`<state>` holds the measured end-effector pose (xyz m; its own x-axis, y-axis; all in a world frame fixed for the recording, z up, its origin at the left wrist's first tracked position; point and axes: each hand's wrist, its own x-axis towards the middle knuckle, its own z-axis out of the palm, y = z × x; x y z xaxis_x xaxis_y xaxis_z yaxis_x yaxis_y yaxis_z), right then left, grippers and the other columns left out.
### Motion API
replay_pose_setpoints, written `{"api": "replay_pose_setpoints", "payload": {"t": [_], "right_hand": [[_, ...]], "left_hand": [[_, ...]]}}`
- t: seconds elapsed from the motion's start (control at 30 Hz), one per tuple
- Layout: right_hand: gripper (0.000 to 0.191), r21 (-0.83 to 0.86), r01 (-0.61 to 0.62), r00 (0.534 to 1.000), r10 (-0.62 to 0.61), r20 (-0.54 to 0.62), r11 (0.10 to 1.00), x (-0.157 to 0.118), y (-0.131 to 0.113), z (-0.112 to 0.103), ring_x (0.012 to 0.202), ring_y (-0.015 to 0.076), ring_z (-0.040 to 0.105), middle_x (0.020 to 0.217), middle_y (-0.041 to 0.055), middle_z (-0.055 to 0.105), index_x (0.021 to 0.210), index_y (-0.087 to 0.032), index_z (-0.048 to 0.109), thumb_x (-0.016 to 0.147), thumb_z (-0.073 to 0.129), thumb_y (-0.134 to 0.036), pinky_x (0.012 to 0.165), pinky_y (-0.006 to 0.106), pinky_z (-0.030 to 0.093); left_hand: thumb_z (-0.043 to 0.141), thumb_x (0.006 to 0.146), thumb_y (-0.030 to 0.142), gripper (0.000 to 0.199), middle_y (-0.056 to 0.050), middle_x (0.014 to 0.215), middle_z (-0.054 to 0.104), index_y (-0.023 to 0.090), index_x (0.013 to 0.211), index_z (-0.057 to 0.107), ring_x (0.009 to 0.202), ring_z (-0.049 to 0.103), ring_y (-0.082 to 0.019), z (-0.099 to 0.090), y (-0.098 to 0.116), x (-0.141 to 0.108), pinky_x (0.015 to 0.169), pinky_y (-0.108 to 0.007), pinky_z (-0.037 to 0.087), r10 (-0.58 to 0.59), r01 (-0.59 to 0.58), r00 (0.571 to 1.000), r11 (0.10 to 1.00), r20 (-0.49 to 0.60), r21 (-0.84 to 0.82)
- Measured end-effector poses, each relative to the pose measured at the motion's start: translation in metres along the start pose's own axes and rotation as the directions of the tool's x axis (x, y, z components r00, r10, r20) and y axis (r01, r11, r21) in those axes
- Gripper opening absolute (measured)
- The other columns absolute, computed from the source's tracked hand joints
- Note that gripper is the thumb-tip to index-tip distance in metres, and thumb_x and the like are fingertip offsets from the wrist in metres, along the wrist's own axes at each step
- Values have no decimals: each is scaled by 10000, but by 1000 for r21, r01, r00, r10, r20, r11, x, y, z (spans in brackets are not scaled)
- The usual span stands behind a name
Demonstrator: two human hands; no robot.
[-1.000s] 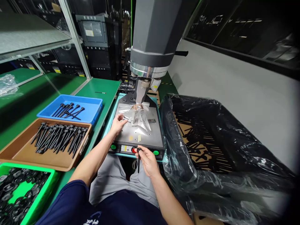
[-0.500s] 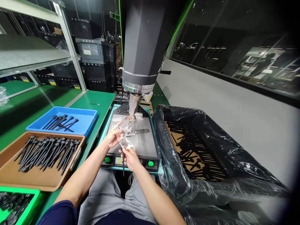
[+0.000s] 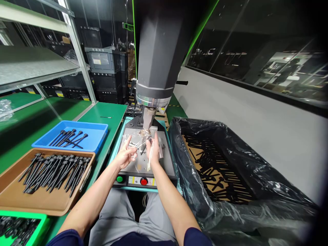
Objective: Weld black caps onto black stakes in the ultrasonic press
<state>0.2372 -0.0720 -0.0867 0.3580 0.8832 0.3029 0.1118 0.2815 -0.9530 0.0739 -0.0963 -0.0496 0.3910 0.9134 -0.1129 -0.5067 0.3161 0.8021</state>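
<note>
Left hand (image 3: 125,157): partly open over the left of the metal plate (image 3: 132,167), forefinger raised, other fingers loosely bent; too obscured by glare to tell whether gripping anything.
Right hand (image 3: 154,153): nearly straight-fingered, thumb toward the left hand, beside a dark part; cannot tell how firmly closed on it, if at all.
Dark part (image 3: 143,147): between both hands, by the right thumb, above the plate; partly hidden and blurred.
Machine head (image 3: 156,61): above the plate, with a narrow tip (image 3: 148,118) pointing down at the shiny fixture (image 3: 145,132).
Controls: green button (image 3: 119,178) and red button (image 3: 144,181) along the front edge.
Brown tray (image 3: 38,202): on the green desk (image 3: 110,111), bearing many black rods (image 3: 55,172) with wider heads.
Blue tray (image 3: 94,135): just beyond, with fewer rods.
Green tray (image 3: 43,223): nearest, with black round pieces (image 3: 17,225).
Plastic-lined box (image 3: 184,167): at right, with dark parts on cardboard.
</note>
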Motion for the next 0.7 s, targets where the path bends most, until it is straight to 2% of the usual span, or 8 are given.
{"api": "replay_pose_setpoints", "payload": {"t": [0.07, 0.23, 0.37, 0.57, 0.7], "right_hand": [[706, -82, 10, 998, -15, -63, 997, 4, -2, -3, 1013, 222, 597, 1158, 103, 643, 1481, -193, 329, 844, 565, -385, 948, 383, 440], [434, -161, 70, 991, -87, -101, 984, 8, -5, -1, 1003, 226, 587, 1157, 119, 631, 1221, -173, 616, 850, 538, -384, 906, 361, 464], [405, -174, 116, 984, -137, -116, 978, 10, -5, -1, 971, 223, 586, 1110, 103, 620, 1194, -186, 638, 845, 564, -379, 893, 354, 465], [373, -268, 221, 965, -251, -81, 938, 14, -10, -4, 1070, 254, 525, 1108, 97, 627, 1202, -220, 638, 883, 525, -378, 997, 410, 380], [351, -278, 219, 966, -248, -72, 935, 22, -11, -1, 1071, 253, 530, 1118, 99, 654, 1165, -217, 658, 875, 520, -357, 1000, 411, 368]], "left_hand": [[728, 729, 110, 1069, 57, 702, 574, 381, 1523, 65, 524, 612, -104, -1, 0, 0, 398, -161, 480, -5, 5, 1000, 1000, 7, 22], [719, 737, 112, 1072, 62, 686, 560, 378, 1526, 44, 531, 619, -112, -2, -2, 1, 390, -153, 451, -1, 1, 1000, 999, 8, 36], [718, 734, 109, 1069, 57, 697, 561, 365, 1529, 50, 541, 623, -114, -5, 0, 0, 398, -169, 483, 6, -6, 1000, 1000, 6, 25], [727, 728, 105, 1070, 60, 678, 556, 363, 1530, 66, 544, 621, -115, -9, 6, -1, 388, -165, 497, 21, -20, 1000, 999, -20, 40], [718, 737, 93, 1074, 64, 661, 558, 370, 1529, 47, 554, 630, -117, -13, 9, 1, 407, -166, 512, 31, -31, 1000, 999, -4, 24]]}}
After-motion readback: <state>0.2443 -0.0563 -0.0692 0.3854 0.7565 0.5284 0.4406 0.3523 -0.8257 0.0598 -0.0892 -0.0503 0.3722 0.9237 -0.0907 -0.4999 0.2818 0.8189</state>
